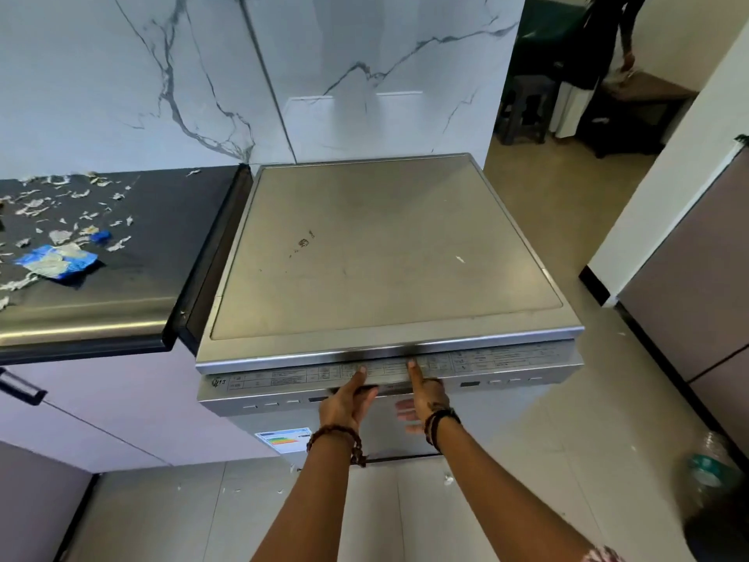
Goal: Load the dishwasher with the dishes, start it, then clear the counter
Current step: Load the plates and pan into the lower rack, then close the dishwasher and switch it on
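One dishwasher (385, 253) fills the centre of the frame, its flat steel top bare apart from a few smudges. Its door (389, 423) looks closed or very nearly so, and no dishes are in sight. To its left, in the middle left of the frame, one dark counter (133, 285) carries many torn paper scraps (44, 204), too many to count, and one crumpled blue wrapper (56, 261) with one small blue cap (100, 236) just above it.

Two hands meet at the handle recess (385, 389) under the control strip, low in the centre. The left hand (348, 401) has its thumb up on the panel and fingers tucked under the lip; the right hand (423, 403) sits just beside it, one finger pressed on the panel, the others spread loosely below — whether they hook the recess cannot be told.

If the door is being opened, the pull should come evenly from both hands, straight toward the body, then ease down with the hinge — keeping fingertips off the buttons, which sit in two groups of three either side of the handle.
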